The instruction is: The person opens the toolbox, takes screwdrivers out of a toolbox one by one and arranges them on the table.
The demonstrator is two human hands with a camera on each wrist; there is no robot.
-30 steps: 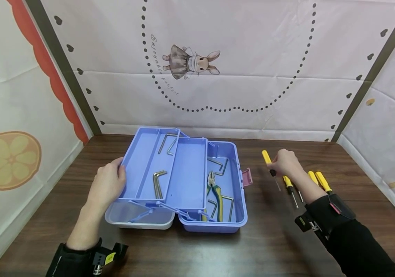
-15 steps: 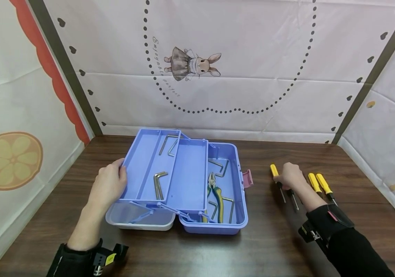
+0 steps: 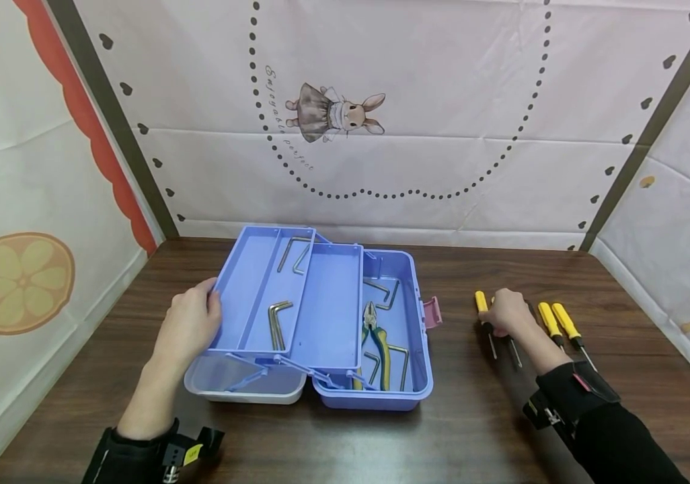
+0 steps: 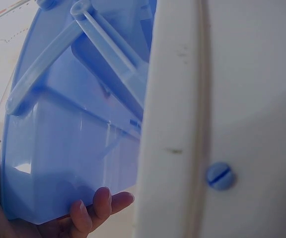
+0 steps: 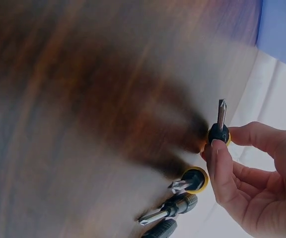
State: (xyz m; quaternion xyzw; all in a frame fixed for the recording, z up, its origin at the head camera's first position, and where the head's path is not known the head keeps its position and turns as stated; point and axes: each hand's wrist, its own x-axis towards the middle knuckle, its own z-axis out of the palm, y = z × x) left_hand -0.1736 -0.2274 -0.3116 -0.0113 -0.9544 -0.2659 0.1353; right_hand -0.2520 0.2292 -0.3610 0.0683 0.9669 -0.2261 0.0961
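At the left side of the blue toolbox point(image 3: 333, 396), my left hand point(image 3: 184, 326) holds the outer edge of its raised upper tray point(image 3: 255, 286). In the left wrist view, the fingers point(image 4: 101, 203) curl beneath that tray. My right hand point(image 3: 511, 314), low over the table at the right, pinches a screwdriver point(image 5: 219, 134) with a yellow and black handle between thumb and fingers; its tip points toward my body. Close beside it lies a second screwdriver point(image 5: 195, 179), partly covered by the hand in the head view. Two more yellow-handled screwdrivers point(image 3: 565, 321) lie farther right.
Inside the toolbox are green-and-yellow pliers point(image 3: 378, 343) and several L-shaped hex keys point(image 3: 407, 366). More hex keys point(image 3: 276, 324) lie in the upper tray. A pink latch point(image 3: 432, 312) sticks out on the right. White printed sheets point(image 3: 442, 101) surround the wooden table point(image 3: 375, 444).
My right hand has moved rightward and a little nearer my body with the screwdriver, bringing it beside the others. My left hand keeps its place on the tray.
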